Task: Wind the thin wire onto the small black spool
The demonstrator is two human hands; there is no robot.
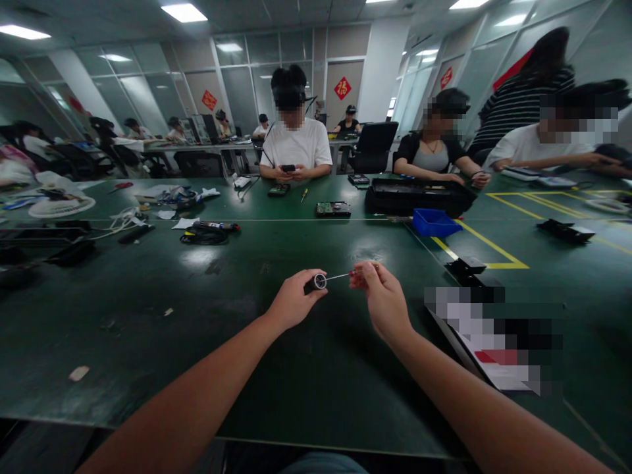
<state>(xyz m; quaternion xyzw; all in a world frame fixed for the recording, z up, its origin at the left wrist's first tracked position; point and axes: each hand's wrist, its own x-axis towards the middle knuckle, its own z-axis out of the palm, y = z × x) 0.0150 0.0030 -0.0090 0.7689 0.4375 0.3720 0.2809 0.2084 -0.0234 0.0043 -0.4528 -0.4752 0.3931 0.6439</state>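
Over the green table (148,316), left hand (291,303) pinched a black cylinder (316,283) steady, its end facing the thin screwdriver (340,276) clamped in the right hand (382,299).

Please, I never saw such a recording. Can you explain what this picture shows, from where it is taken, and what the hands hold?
No machine is here: a person works with two bare hands. The one picture comes from a camera worn on that person's head, looking forward and down. The left hand grips a small black cylinder. The right hand pinches a thin tool, probably a small screwdriver, whose metal shaft reaches the cylinder. Under them is a green table. Farther away lie a blue tray, a coiled black cable and a circuit board. Other people sit opposite.
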